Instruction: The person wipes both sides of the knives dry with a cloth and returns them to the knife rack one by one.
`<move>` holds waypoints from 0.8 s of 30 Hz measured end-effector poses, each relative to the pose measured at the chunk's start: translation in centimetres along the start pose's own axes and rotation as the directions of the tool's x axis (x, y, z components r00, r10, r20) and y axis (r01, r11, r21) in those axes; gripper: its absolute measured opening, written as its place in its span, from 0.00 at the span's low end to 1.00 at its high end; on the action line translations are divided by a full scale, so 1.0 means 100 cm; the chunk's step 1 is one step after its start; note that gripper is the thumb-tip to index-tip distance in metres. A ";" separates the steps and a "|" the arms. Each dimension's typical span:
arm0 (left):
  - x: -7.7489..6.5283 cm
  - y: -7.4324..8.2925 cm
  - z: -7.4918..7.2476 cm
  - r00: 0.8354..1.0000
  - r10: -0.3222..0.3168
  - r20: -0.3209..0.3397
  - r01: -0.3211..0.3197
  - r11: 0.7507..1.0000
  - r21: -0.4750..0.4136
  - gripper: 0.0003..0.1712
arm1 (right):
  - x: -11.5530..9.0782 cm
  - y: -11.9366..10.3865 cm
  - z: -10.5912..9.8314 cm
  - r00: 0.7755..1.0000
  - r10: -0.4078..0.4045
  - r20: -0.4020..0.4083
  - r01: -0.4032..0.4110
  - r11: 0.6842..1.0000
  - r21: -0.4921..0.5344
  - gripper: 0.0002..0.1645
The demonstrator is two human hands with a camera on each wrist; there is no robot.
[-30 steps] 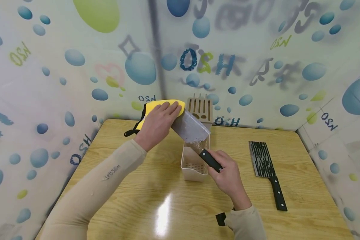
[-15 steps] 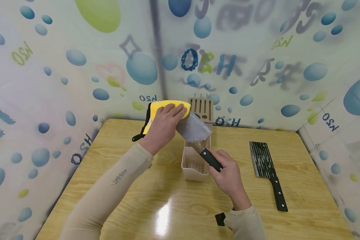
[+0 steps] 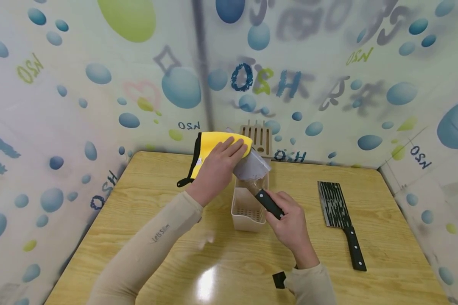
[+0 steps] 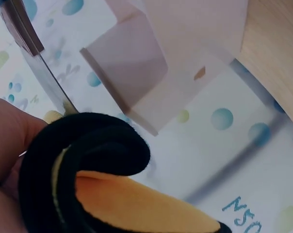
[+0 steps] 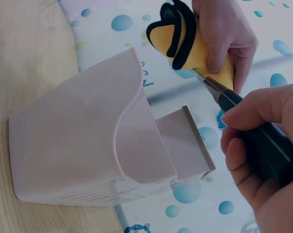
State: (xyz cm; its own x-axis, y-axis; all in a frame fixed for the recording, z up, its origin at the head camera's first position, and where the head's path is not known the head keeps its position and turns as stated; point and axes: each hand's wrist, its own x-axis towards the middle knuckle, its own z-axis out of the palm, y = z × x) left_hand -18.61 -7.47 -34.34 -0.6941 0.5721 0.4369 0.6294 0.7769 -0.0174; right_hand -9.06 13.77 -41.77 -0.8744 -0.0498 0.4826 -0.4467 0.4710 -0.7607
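Observation:
My right hand (image 3: 290,222) grips the black handle of a cleaver (image 3: 253,166), its broad blade tilted up to the left above a knife holder. My left hand (image 3: 216,169) pinches the blade through a yellow cloth (image 3: 210,146) with black edging, fingers on top; in the right wrist view the thumb presses from the other side. The cloth (image 4: 132,199) curls over at its dark edge in the left wrist view. Cloth and hand hide part of the blade. Below stands the pale knife holder (image 3: 248,222), touched by neither hand.
Another cleaver (image 3: 333,203), dark-streaked with a black handle, lies on the wooden table (image 3: 168,262) at the right. The holder's slotted top (image 3: 261,140) rises behind the blade. Patterned walls (image 3: 309,51) enclose the table's back and sides.
My left hand has slid the cloth along the blade, rightward and slightly down toward the handle. The blade's far corner now shows behind the cloth. My right hand has stayed almost still.

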 end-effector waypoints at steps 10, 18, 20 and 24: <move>-0.005 0.021 0.004 0.998 0.065 -0.019 -0.065 0.998 -0.005 0.35 | -0.004 -0.001 0.002 0.999 0.021 -0.031 -0.021 1.000 -0.010 0.28; -0.008 0.032 0.007 0.995 0.100 -0.027 -0.101 0.995 -0.008 0.35 | -0.003 -0.001 0.002 0.999 0.024 -0.036 -0.024 1.000 -0.004 0.29; -0.009 0.034 0.007 0.994 0.109 -0.029 -0.110 0.994 -0.013 0.34 | -0.003 0.000 0.002 0.999 0.023 -0.035 -0.023 1.000 -0.005 0.29; -0.011 0.037 0.008 0.993 0.118 -0.031 -0.118 0.993 -0.010 0.31 | -0.002 0.000 0.002 0.999 0.022 -0.033 -0.022 1.000 -0.004 0.29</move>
State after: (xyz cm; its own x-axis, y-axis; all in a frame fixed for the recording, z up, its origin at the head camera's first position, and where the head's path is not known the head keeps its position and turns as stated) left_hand -15.80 -4.99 -35.56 -0.6037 0.6512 0.4599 0.7105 0.7011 -0.0600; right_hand -8.88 13.62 -41.96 -0.8775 -0.0103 0.4795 -0.4261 0.4754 -0.7697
